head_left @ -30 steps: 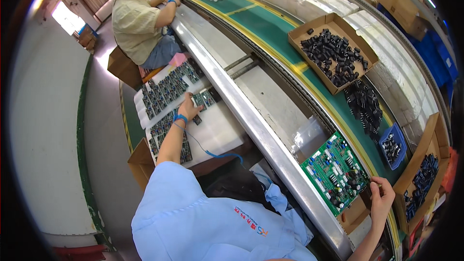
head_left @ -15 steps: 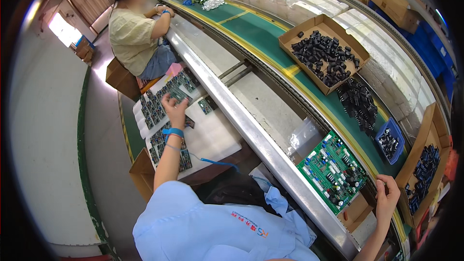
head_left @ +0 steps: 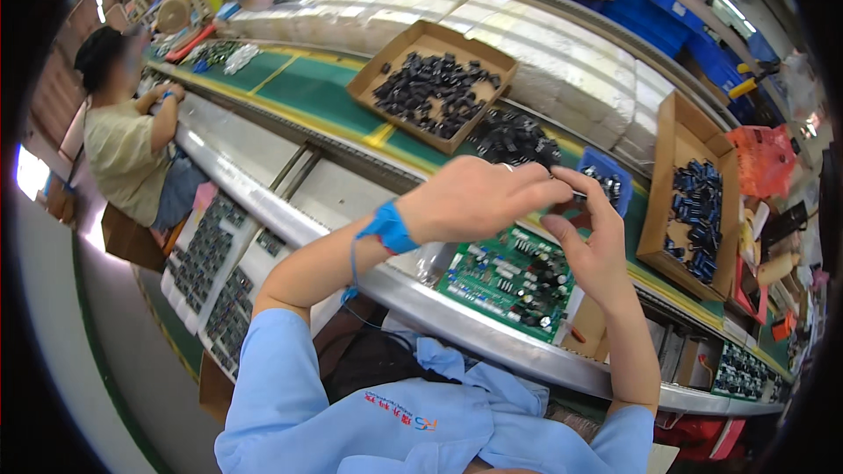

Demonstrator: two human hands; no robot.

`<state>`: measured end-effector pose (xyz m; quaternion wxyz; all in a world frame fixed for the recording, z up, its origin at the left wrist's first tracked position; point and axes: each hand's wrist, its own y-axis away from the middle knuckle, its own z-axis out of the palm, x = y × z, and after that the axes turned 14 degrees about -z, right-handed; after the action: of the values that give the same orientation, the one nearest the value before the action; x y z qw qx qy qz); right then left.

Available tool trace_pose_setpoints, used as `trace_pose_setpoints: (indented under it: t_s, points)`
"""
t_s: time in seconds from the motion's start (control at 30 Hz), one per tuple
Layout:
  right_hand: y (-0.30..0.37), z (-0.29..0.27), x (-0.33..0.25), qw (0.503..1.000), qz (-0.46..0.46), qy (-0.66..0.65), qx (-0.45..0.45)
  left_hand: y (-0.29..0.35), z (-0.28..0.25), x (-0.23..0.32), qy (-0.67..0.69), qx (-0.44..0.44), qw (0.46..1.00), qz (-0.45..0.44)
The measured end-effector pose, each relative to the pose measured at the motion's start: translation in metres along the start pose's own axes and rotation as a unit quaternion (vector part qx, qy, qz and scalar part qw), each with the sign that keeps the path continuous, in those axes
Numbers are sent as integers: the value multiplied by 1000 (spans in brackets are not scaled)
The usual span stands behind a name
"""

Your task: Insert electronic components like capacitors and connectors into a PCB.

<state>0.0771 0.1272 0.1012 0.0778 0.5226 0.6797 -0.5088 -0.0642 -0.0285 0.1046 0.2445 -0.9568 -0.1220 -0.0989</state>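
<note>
My left hand (head_left: 479, 199), with a blue wrist strap (head_left: 392, 226), reaches across over the green circuit board (head_left: 505, 281). Its fingers are bent and meet the fingertips of my right hand (head_left: 600, 246). Thumb and forefinger of the right hand curve in toward the left fingers. A small dark thing seems to be between the fingertips, too covered to name. Beneath both hands the board lies on the metal rail, crowded with white connectors and black parts. Just behind the hands are a heap of black components (head_left: 518, 136) and a blue bin (head_left: 625, 196) of small parts.
A cardboard box (head_left: 395, 121) of black cylindrical parts stands on the green belt (head_left: 307, 88). At right is another box (head_left: 680, 281) with blue-black capacitors. Rows of small circuit boards (head_left: 206, 250) lie on white foam at left. A co-worker (head_left: 123, 136) sits at far left.
My left hand has left the small boards at left and come over to meet my right hand above the green board. The view has swung to the right.
</note>
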Motion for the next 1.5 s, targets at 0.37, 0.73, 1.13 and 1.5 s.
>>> trace_pose_setpoints:
  t_s: [0.37, 0.73, 1.13, 1.5]
  points:
    - [3, -18, 43, 998, 36, 17, 47, -36, 27, 0, -12, 102, 991, 88]
    - [10, -14, 90, 992, 98, 21, 77, -33, 50, -145, 18, 357, 906, -227]
    - [11, -15, 78, 932, -81, 351, -28, -25, 40, -160, -13, 144, 913, -381]
    - [24, -47, 85, 958, 5, 275, -85, -21, 16, -177, 382, 234, 695, -563]
